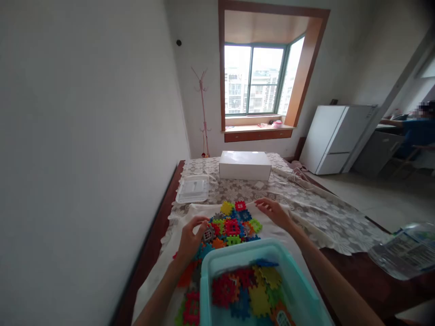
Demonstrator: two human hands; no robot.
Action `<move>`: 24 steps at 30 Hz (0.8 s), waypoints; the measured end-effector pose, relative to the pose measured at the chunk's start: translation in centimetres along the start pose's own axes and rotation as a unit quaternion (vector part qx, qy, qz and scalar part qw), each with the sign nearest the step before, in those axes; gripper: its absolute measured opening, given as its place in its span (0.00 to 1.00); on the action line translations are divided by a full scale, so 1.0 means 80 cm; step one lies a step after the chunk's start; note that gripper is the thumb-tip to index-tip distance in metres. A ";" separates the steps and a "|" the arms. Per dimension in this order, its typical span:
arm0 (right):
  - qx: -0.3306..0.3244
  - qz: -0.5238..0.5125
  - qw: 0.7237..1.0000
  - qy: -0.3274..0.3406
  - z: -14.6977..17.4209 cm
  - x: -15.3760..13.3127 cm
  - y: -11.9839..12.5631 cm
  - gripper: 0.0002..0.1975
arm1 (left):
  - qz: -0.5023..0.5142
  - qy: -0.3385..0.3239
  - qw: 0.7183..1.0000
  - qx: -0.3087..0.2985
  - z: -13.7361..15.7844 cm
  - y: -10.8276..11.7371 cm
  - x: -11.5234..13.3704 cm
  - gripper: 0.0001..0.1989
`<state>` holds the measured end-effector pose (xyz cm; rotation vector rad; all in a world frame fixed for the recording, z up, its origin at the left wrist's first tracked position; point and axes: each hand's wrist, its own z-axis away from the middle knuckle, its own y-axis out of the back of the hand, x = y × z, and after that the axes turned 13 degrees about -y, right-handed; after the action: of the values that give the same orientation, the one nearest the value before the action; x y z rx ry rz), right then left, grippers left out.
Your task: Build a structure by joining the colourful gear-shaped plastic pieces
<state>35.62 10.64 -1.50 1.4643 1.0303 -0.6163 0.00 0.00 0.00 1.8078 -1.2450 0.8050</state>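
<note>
We're looking down a long table [340, 226] under a lace cloth, and everything hangs off the teal bin [299, 290] right in front of us. Inside that bin we see a loose jumble of interlocking plastic tiles [248, 290], red, yellow, blue and green. Beyond the bin's far rim lies the bigger spread, a pile of the same colourful tiles [234, 224] on a white cloth [159, 267]. Far past the bin sits a closed white box [244, 165], and to that box's left a clear plastic tray [192, 189], contents not readable. Off to the bin's right, a crinkled clear bag [404, 249] at the table edge.

Now the hands: our left hand [190, 240], left of the pile, has thumb and fingers curled in, pinching a small grey window piece [208, 234]. Our right hand [273, 212], beyond the bin's far right corner, rests fingers loosely spread, tips touching the white cloth beside the pile, holding nothing.
</note>
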 end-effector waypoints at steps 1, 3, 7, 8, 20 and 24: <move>-0.016 0.009 1.000 -0.002 -0.004 0.013 -0.019 0.30 | -0.007 -0.002 1.000 -0.008 0.003 0.003 -0.013 0.20; -0.025 0.015 0.999 0.012 -0.002 0.033 -0.051 0.24 | -0.008 0.007 1.000 0.002 0.009 0.010 -0.030 0.20; -0.029 0.098 0.993 0.066 0.018 0.042 -0.086 0.17 | 0.041 0.051 0.997 0.030 0.011 0.020 -0.046 0.23; -0.035 0.110 0.991 0.069 0.022 0.040 -0.087 0.18 | 0.053 0.060 0.996 0.036 0.011 0.021 -0.050 0.23; -0.052 0.061 0.994 0.070 0.028 0.027 -0.087 0.18 | 0.029 0.060 0.998 0.023 0.008 0.018 -0.044 0.27; -0.078 0.091 0.987 0.107 0.027 0.032 -0.097 0.23 | 0.028 0.061 0.997 0.027 0.009 0.020 -0.048 0.27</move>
<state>30.54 8.60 -7.97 1.4873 1.0688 -0.2446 -2.66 0.78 -3.16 1.7450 -1.2091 0.9732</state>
